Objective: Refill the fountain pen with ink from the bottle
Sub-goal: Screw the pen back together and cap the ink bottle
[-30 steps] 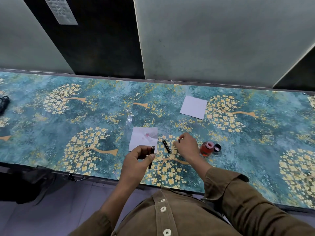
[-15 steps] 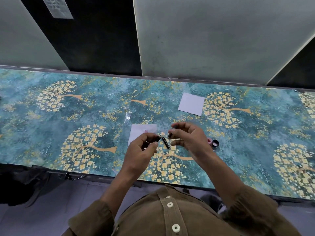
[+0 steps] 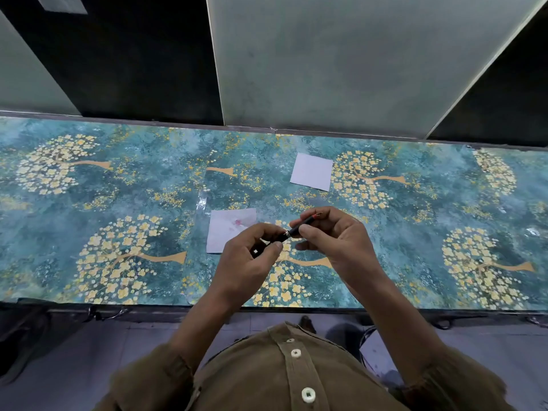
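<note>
Both hands have come together at frame centre: the left hand [image 3: 252,256] pinches the barrel [image 3: 271,242], and the right hand [image 3: 335,238] fingers grip the nib section [image 3: 305,223], now joined. Reassembly looks underway; the bottle is hidden.

You wear an olive-brown corduroy shirt [image 3: 255,378] with a fine ribbed weave. A buttoned strip runs down its front, carrying three pale, round buttons [image 3: 308,394], the lowest the largest in view and showing a square centre. A soft collar edge curves across the top of the strip. Both sleeves are rolled or pushed back into thick folds near your elbows, the left sleeve [image 3: 166,372] bunched at the lower left, the right sleeve [image 3: 456,381] at the lower right. Your forearms, left hand [image 3: 249,256] and right hand [image 3: 335,238] are bare, with nothing on wrists or fingers.
</note>
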Demonstrator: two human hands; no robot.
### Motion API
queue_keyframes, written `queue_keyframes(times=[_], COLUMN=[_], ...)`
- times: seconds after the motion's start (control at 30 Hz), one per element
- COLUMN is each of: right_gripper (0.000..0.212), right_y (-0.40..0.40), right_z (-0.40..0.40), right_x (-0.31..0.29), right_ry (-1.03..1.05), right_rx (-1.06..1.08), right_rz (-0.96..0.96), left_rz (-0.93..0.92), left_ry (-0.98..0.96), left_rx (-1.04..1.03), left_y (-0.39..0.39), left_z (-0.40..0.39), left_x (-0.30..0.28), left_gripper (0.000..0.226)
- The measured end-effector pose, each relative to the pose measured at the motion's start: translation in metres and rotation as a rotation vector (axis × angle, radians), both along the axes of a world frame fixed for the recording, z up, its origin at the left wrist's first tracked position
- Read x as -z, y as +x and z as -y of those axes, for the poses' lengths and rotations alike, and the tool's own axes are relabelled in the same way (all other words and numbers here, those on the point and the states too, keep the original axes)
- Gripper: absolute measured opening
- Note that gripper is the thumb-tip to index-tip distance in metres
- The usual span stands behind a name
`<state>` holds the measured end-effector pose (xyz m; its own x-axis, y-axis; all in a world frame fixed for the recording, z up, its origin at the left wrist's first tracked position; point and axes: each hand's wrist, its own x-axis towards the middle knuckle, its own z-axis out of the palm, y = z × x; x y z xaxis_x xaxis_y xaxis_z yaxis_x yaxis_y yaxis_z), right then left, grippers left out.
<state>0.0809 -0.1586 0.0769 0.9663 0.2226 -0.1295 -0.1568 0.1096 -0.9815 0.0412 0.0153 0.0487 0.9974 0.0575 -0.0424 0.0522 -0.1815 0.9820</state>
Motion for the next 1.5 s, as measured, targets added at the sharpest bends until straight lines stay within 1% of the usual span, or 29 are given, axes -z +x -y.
queue_keyframes(times=[0.13,0.27,0.43,0.53,0.6,0.67,0.8,0.87,1.03,1.1,1.2,1.3,1.4,1.5], right_gripper=[0.015,0.014,0.011,0.012,0.014,0.017,0.017,0.013,0.004,0.008,0.008,0.019,0.012,0.009], right_y=[-0.009,-0.017,-0.022,-0.028,-0.031,-0.035,-0.043,-0.047,-0.053,-0.054,-0.052,-0.049,-0.046,-0.042], right_z=[0.002,0.000,0.007,0.006,0.002,-0.003,-0.014,-0.017,-0.026,-0.029,-0.033,-0.032,-0.030,-0.031], right_x=[0.002,0.001,-0.002,-0.002,-0.002,-0.002,-0.001,0.003,0.008,0.008,0.006,0.004,0.003,0.002], right_ry=[-0.002,-0.026,-0.239,-0.264,-0.273,-0.260,-0.120,-0.111,-0.099,-0.097,-0.063,-0.028,-0.049,-0.060], right_rx=[-0.003,0.007,-0.020,0.003,0.025,0.039,0.035,0.037,0.105,0.133,0.109,0.063,0.057,0.115], right_rz=[0.027,0.000,0.050,0.061,0.071,0.071,0.024,0.014,0.018,0.025,0.021,0.005,0.016,0.026], left_rz=[0.017,0.011,0.049,0.073,0.081,0.067,0.008,-0.017,-0.016,-0.008,-0.007,-0.013,-0.015,0.005], left_ry=[0.026,0.044,0.097,0.120,0.136,0.129,0.057,0.019,0.031,0.042,0.044,0.037,0.033,0.068], left_rx=[0.049,0.083,0.118,0.153,0.166,0.178,0.188,0.217,0.247,0.253,0.267,0.276,0.264,0.260], left_y=[-0.003,-0.006,-0.007,-0.009,-0.011,-0.014,-0.019,-0.023,-0.026,-0.025,-0.024,-0.022,-0.020,-0.015], left_z=[0.000,-0.006,-0.015,-0.019,-0.021,-0.024,-0.029,-0.031,-0.035,-0.038,-0.040,-0.040,-0.039,-0.035], left_x=[-0.003,-0.003,-0.004,-0.005,-0.005,-0.002,-0.001,-0.002,-0.002,-0.004,-0.006,-0.006,-0.007,-0.009], left_gripper=[0.014,0.015,0.019,0.025,0.024,0.023,0.023,0.024,0.025,0.025,0.024,0.024,0.023,0.025])
